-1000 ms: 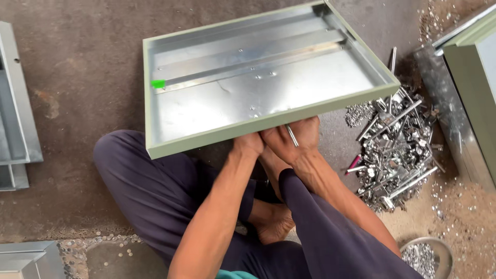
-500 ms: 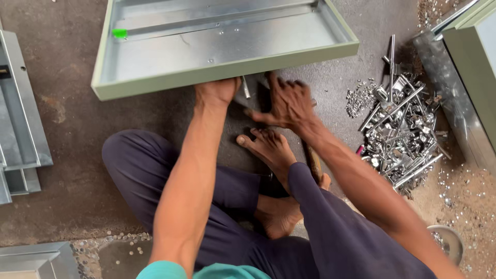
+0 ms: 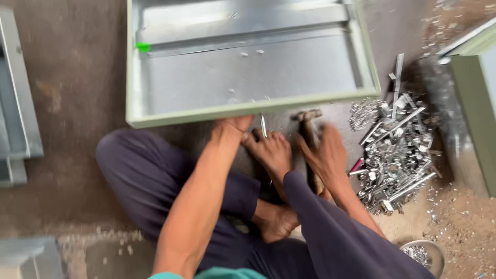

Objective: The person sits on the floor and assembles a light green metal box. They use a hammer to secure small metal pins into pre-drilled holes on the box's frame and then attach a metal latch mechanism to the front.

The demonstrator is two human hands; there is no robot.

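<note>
Left hand (image 3: 233,125) grips tray (image 3: 248,110); right hand (image 3: 326,155) holds hammer (image 3: 308,120).

The pale green sheet-metal tray (image 3: 248,111) blocks the way forward; a heap of metal fittings (image 3: 395,150) crowds the right. Bare concrete floor (image 3: 72,88) lies open on the left, up to stacked grey trays (image 3: 15,119).

Left hand (image 3: 233,125) at green metal tray (image 3: 248,111) edge; right hand (image 3: 325,155) grips hammer (image 3: 308,126) (blurred).
</note>
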